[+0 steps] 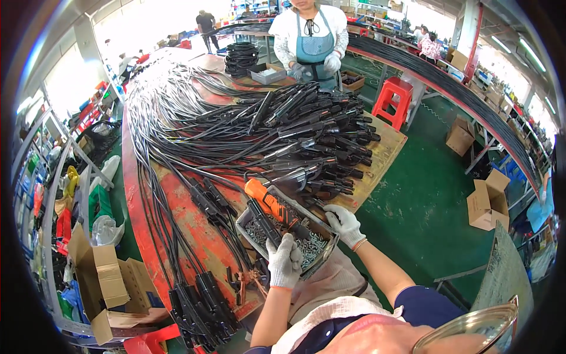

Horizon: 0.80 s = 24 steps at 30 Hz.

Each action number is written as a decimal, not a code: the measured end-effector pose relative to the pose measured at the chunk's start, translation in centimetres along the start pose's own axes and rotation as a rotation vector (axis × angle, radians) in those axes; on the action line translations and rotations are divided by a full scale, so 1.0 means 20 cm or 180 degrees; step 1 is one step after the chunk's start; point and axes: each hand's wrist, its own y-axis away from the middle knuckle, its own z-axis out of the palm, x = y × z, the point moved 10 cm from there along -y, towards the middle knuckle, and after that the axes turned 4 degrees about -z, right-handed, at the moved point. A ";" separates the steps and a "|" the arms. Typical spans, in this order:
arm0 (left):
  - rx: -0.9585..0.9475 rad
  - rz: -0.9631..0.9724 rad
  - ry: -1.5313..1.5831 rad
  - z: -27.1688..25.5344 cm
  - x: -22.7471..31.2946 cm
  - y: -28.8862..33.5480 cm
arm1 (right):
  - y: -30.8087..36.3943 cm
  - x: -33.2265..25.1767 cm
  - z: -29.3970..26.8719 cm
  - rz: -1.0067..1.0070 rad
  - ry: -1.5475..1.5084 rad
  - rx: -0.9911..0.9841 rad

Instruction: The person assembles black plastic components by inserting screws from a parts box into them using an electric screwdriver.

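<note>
My left hand (pixel 284 263), in a pale grey knit glove, is closed on the lower end of a black handle (pixel 263 222) that slants over a grey bin (pixel 321 264). Loose screws (pixel 311 248) fill the bin, and an orange and black power screwdriver (pixel 272 203) lies across it. My right hand (pixel 345 225), gloved too, is at the bin's far right corner. Its fingers are curled together beside the edge of the pile; what they grip, if anything, is too small to make out. Just beyond, a big heap of black cabled handles (pixel 318 135) covers the table.
Black cables (pixel 159 112) sweep across the red table (pixel 138 194). More black handles (pixel 203 304) and copper-coloured pieces (pixel 240 286) lie at the near left. Across the table stands a co-worker (pixel 312 44) in gloves. A red stool (pixel 393 100) and cardboard boxes (pixel 488 200) stand to the right.
</note>
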 end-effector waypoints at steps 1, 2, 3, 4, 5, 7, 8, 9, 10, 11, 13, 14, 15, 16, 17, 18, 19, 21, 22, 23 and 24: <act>-0.0097 0.0075 0.0091 0.00 0.01 -0.01 | -0.01 -0.01 0.00 -0.0008 -0.0035 -0.0008; -0.0210 0.0144 0.0180 0.01 0.02 -0.02 | 0.00 -0.01 0.00 -0.0017 -0.0016 0.0003; -0.0236 0.0086 0.0150 0.01 0.01 -0.03 | 0.00 0.00 0.01 -0.0010 -0.0013 0.0040; -0.0257 0.0092 0.0160 0.01 0.01 -0.02 | 0.00 0.02 0.01 -0.0007 -0.0013 0.0076; -0.0245 0.0141 0.0155 0.01 0.01 -0.02 | 0.01 0.02 0.01 -0.0111 0.0071 0.0209; -0.0256 0.0218 0.0158 0.02 0.02 -0.01 | 0.02 0.05 0.02 -0.0195 0.0168 0.0219; -0.0233 0.0198 0.0134 0.02 0.03 0.00 | 0.02 0.03 0.02 -0.0241 0.0245 0.0222; -0.0209 0.0177 0.0104 0.02 0.03 0.01 | 0.02 0.02 0.02 -0.0282 0.0238 0.0246; -0.0226 0.0206 0.0095 0.02 0.03 0.01 | 0.02 0.01 0.01 -0.0307 0.0227 0.0266; -0.0220 0.0233 0.0043 0.01 0.03 0.02 | 0.02 0.01 0.01 -0.0267 0.0214 0.0202; -0.0152 0.0247 -0.0026 0.02 0.03 0.02 | 0.03 0.00 0.01 -0.0261 0.0185 0.0161; -0.0157 0.0242 -0.0058 0.02 0.03 0.03 | 0.03 0.01 0.00 -0.0244 0.0172 0.0187; -0.0114 0.0249 -0.0071 0.02 0.03 0.03 | 0.03 0.01 0.00 -0.0278 0.0137 0.0188; -0.0071 0.0256 -0.0086 0.01 0.03 0.03 | 0.03 0.00 0.00 -0.0312 0.0103 0.0191; -0.0079 0.0311 0.0027 0.00 0.03 0.01 | 0.03 -0.02 0.00 -0.0367 0.0139 0.0176; -0.0077 0.0305 -0.0003 -0.01 0.02 0.01 | 0.04 -0.02 -0.01 -0.0348 0.0125 0.0195; -0.0119 0.0328 0.0020 -0.01 0.02 0.01 | 0.04 -0.03 0.00 -0.0380 0.0125 0.0108; -0.0101 0.0236 -0.0062 -0.03 0.01 -0.01 | 0.03 -0.02 0.00 -0.0438 0.0105 0.0039; -0.0099 0.0258 -0.0079 -0.01 0.01 0.00 | 0.03 -0.02 0.01 -0.0465 0.0144 -0.0025; -0.0095 0.0267 -0.0093 -0.01 0.02 0.01 | 0.04 -0.01 0.02 -0.0484 0.0180 -0.0093; -0.0089 0.0280 -0.0105 0.00 0.02 0.02 | 0.04 0.00 0.02 -0.0489 0.0154 -0.0086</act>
